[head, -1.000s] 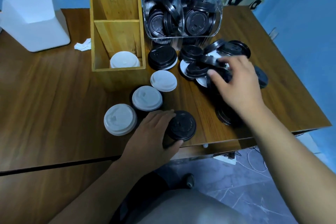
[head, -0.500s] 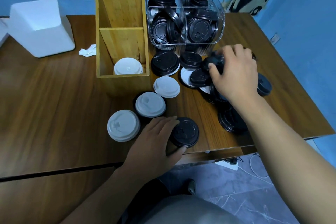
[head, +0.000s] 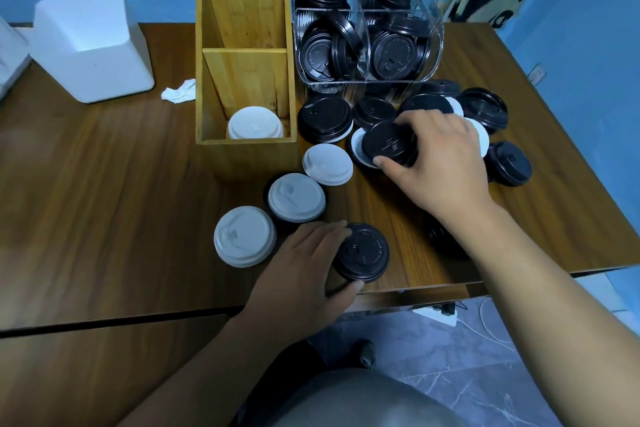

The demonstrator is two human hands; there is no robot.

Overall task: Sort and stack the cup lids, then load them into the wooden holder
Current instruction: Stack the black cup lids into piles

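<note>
My right hand point(head: 438, 163) grips a black lid point(head: 386, 144) at the edge of a loose pile of black and white lids right of the wooden holder point(head: 242, 55). My left hand point(head: 308, 270) holds a stack of black lids point(head: 363, 251) near the table's front edge, thumb and fingers curled round its side. Three stacks topped with white lids run diagonally: one point(head: 244, 236), one point(head: 296, 197), one point(head: 327, 164). White lids point(head: 254, 125) sit in the holder's front compartment.
A clear bin point(head: 369, 45) full of black lids stands behind the pile. A white container point(head: 90, 45) and a crumpled tissue point(head: 178, 94) lie at the back left. More black lids point(head: 509, 163) lie toward the right edge. The table's front edge is close.
My right hand has drawn back from the far side of the pile toward the left and closed on a black lid. My left hand has stayed on its black stack.
</note>
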